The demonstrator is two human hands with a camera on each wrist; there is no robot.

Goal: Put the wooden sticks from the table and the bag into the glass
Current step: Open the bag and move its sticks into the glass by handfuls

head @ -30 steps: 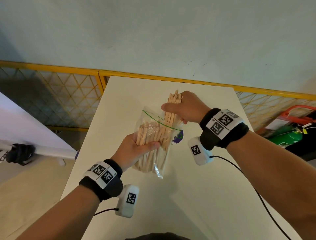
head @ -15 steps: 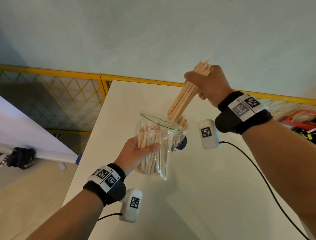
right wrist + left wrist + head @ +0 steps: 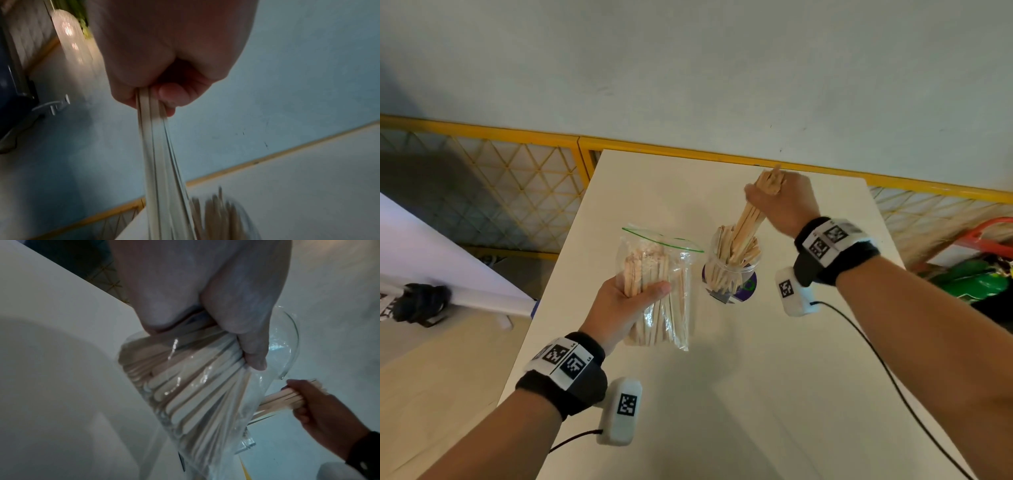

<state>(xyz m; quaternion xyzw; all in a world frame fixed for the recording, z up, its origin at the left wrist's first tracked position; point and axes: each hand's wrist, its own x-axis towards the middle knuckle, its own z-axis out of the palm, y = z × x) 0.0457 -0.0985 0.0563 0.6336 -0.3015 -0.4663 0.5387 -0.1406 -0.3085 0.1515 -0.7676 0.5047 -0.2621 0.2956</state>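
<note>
We see the right hand [image 3: 784, 202] with its fingers [image 3: 170, 95] curled round a bundle of sticks [image 3: 748, 222], whose lower ends reach into the glass [image 3: 731, 270] on the table [image 3: 756, 394]; the left hand [image 3: 619, 305] grips the bag [image 3: 674, 274] of sticks upright, just beside the glass.

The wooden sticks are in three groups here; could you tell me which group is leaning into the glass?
The bundle gripped by the right hand; its lower ends are inside the glass.
</note>
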